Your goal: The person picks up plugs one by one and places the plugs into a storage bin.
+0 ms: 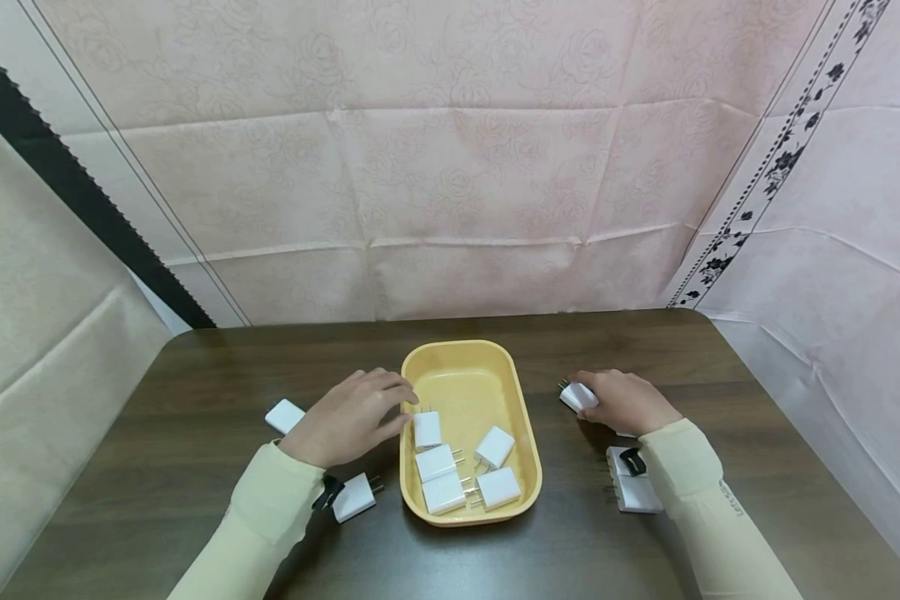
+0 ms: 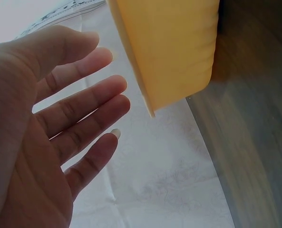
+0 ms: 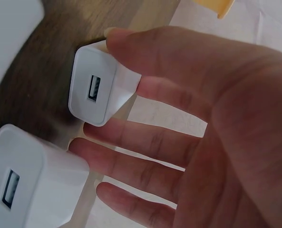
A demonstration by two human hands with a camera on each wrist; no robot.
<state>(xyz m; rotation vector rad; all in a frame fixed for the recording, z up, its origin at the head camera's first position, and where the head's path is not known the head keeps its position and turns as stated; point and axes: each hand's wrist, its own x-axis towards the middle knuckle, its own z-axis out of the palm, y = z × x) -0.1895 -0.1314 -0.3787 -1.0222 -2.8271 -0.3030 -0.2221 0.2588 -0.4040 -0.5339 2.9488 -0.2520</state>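
Observation:
My right hand [image 1: 624, 402] pinches a white USB wall charger [image 1: 579, 397] between thumb and fingers, right of the yellow tray [image 1: 471, 353]. In the right wrist view its USB port face [image 3: 92, 86] is turned to the camera, and a second charger [image 3: 50, 185] lies beside the fingertips. My left hand [image 1: 356, 417] hovers at the tray's left rim with loosely bent fingers and nothing in them. The left wrist view shows a gap between those fingers and the tray wall [image 2: 174, 52]. Several white chargers [image 1: 497, 487] lie in the lower part of the tray, metal prongs showing.
On the dark wooden table [image 1: 217, 492], one charger [image 1: 285, 416] lies behind the left wrist and another charger [image 1: 354, 497] beside it. More chargers [image 1: 637, 493] lie under the right wrist, partly hidden. Pale patterned cloth [image 1: 465, 183] hangs behind the table.

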